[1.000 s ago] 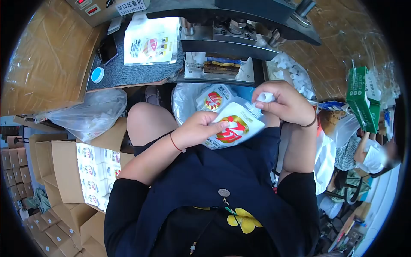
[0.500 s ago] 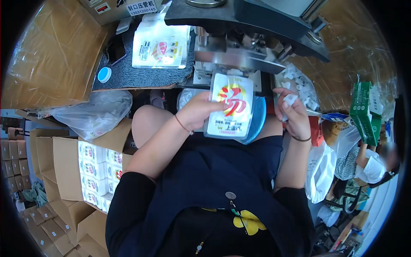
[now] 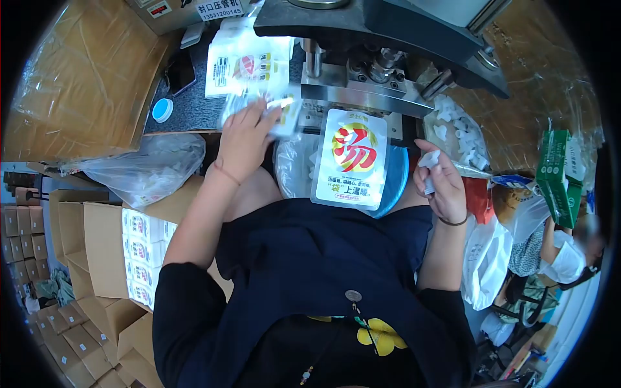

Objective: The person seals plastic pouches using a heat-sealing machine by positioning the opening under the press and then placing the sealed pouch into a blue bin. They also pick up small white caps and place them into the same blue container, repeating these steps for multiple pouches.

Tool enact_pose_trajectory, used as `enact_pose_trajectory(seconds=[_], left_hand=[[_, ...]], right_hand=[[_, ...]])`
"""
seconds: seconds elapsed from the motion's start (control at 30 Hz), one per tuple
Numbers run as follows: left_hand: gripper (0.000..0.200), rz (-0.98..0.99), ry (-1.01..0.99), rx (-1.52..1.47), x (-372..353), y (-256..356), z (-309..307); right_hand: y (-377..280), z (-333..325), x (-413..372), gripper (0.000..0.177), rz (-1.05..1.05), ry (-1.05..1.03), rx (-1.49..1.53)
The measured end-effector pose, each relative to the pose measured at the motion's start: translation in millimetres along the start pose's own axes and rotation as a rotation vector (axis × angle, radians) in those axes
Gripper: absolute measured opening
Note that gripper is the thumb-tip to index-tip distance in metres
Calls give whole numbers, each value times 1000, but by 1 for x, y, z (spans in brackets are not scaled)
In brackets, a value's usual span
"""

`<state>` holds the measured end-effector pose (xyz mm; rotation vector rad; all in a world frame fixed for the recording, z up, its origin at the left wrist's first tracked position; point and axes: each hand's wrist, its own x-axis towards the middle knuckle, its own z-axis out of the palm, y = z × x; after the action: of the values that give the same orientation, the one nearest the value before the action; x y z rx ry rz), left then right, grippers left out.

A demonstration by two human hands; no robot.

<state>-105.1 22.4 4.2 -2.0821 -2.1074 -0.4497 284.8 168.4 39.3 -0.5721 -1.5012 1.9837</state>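
Observation:
A white flat pouch with a large red character hangs below the metal bar of the press machine, with neither hand on it. To its left, my left hand is closed on another printed pouch, which is smeared by motion. That pouch is beside the stack of white pouches on the dark mat. My right hand, palm up to the right of the hanging pouch, pinches white plastic spout pieces between thumb and fingers. Several similar spouts lie in a clear bag beyond it.
A blue basin sits behind the hanging pouch. On the mat are a phone and a blue-lidded tub. An open carton of packed pouches stands lower left. Another person is at the far right.
My left hand has let go of the red-character pouch, which stays at the machine. It has moved left and up to the stack and taken hold of another pouch. My right hand barely moved.

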Motion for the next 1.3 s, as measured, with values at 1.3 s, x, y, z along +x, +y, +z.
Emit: enact_pose_trajectory(seconds=[1.3], left_hand=[[60,-222,439,-76,80,-25,15]], right_hand=[[8,12,10,31,-205,153,-726]])
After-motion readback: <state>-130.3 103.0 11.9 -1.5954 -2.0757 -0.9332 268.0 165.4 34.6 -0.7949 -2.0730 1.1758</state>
